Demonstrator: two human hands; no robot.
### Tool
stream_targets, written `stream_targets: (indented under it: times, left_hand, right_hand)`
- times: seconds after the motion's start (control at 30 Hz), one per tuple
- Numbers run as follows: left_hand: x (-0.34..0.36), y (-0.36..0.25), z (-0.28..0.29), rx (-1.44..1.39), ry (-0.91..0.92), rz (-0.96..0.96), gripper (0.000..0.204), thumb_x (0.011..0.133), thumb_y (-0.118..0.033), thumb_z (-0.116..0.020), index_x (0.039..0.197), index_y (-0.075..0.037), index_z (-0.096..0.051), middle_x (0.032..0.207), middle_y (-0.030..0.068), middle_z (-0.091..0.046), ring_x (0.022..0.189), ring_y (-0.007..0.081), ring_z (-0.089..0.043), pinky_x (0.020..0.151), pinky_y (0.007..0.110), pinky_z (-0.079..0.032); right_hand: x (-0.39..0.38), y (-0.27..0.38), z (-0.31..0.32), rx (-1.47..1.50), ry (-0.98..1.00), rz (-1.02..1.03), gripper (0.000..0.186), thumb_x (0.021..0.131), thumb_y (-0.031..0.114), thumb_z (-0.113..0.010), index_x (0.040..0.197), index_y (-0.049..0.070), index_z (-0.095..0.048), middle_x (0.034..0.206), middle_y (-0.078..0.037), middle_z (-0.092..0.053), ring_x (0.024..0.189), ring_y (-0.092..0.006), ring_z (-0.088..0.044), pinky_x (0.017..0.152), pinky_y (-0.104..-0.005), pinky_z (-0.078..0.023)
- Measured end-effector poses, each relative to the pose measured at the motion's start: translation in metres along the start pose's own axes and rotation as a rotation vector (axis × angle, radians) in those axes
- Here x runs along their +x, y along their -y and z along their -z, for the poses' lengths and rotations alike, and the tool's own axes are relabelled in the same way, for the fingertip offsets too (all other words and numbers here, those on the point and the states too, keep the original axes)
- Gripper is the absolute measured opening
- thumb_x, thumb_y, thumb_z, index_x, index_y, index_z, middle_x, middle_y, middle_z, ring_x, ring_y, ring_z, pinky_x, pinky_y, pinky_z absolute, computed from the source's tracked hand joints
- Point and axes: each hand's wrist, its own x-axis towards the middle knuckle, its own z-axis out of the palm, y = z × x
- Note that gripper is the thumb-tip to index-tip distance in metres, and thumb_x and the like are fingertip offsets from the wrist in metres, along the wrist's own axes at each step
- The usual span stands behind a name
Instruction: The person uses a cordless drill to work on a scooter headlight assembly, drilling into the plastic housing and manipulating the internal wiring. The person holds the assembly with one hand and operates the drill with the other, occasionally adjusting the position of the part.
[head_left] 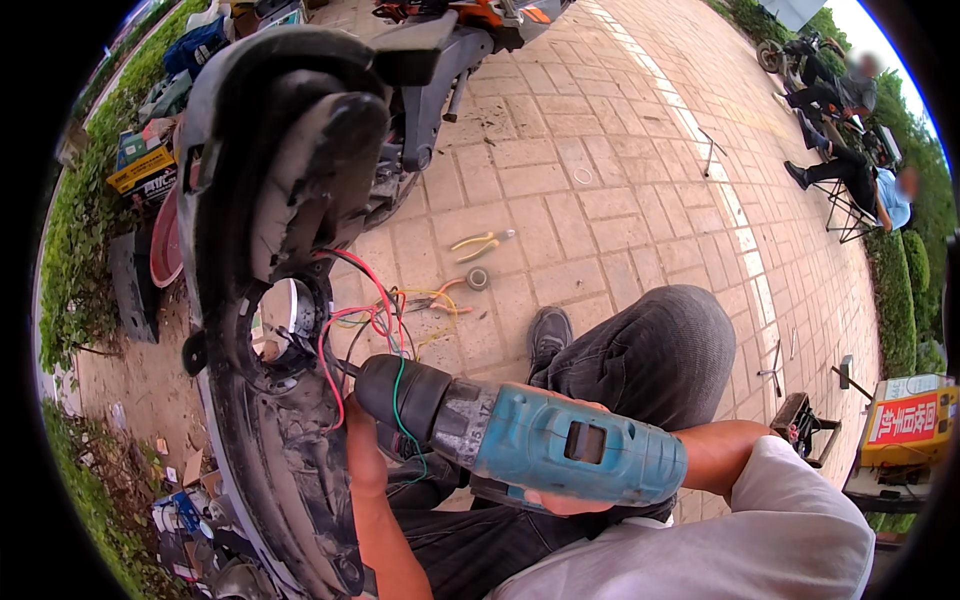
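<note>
My right hand (568, 500) is wrapped round the grip of a teal power drill (580, 447) with a black chuck. The drill lies nearly level and points left. Its bit reaches the edge of a round opening in a large black plastic motorcycle fairing (285, 440), where the contact itself is hard to make out. Below the chuck, my left hand (366, 445) holds the fairing's near edge; most of its fingers are hidden. Loose red, green, yellow and black wires (385, 310) hang beside the opening, and a green one crosses in front of the chuck.
Yellow-handled pliers (480, 245) and a small round part (477, 279) lie on the brick paving. T-handled tools (712, 152) are scattered to the right. Boxes (143, 170) and a red basin (165, 240) stand at left. Two people sit at far right, near a yellow-and-red box (905, 420).
</note>
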Motion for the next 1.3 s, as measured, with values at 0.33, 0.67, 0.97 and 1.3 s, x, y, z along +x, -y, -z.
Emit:
stream_targets:
  times: [0.33, 0.67, 0.97, 1.3]
  left_hand:
    - [-0.003, -0.001, -0.004, 0.031, -0.001, -0.019, 0.024, 0.084, -0.001, -0.048, 0.104, 0.007, -0.056, 0.103, 0.0167, -0.060, 0.095, 0.0258, -0.058, 0.088, 0.033, -0.043]
    - [0.000, -0.001, 0.006, 0.034, -0.011, -0.019, 0.023, 0.083, 0.000, -0.049, 0.103, 0.007, -0.057, 0.102, 0.0171, -0.060, 0.095, 0.0265, -0.059, 0.088, 0.034, -0.042]
    - [0.003, -0.002, 0.007, 0.066, -0.017, -0.042, 0.022, 0.083, 0.000, -0.049, 0.102, 0.007, -0.057, 0.102, 0.0175, -0.061, 0.095, 0.0272, -0.059, 0.089, 0.034, -0.042]
    - [0.005, -0.004, 0.004, 0.108, -0.033, -0.082, 0.022, 0.082, 0.001, -0.049, 0.101, 0.007, -0.058, 0.101, 0.0179, -0.061, 0.095, 0.0279, -0.059, 0.089, 0.034, -0.042]
  right_hand:
    - [0.000, 0.008, -0.004, -0.281, -0.028, 0.077, 0.051, 0.089, 0.029, -0.045, 0.136, 0.020, -0.027, 0.106, -0.005, -0.056, 0.073, -0.0199, -0.060, 0.051, -0.0310, -0.050]
    - [0.000, 0.006, -0.004, -0.346, -0.037, 0.086, 0.051, 0.089, 0.026, -0.046, 0.137, 0.020, -0.026, 0.107, -0.005, -0.055, 0.073, -0.0191, -0.059, 0.051, -0.0303, -0.050]
    - [-0.001, 0.007, -0.004, -0.377, -0.041, 0.106, 0.052, 0.089, 0.024, -0.046, 0.137, 0.019, -0.025, 0.107, -0.004, -0.055, 0.074, -0.0184, -0.059, 0.052, -0.0296, -0.050]
    - [-0.001, 0.006, -0.003, -0.382, -0.040, 0.127, 0.053, 0.089, 0.022, -0.046, 0.138, 0.019, -0.024, 0.108, -0.004, -0.054, 0.074, -0.0175, -0.059, 0.052, -0.0289, -0.050]
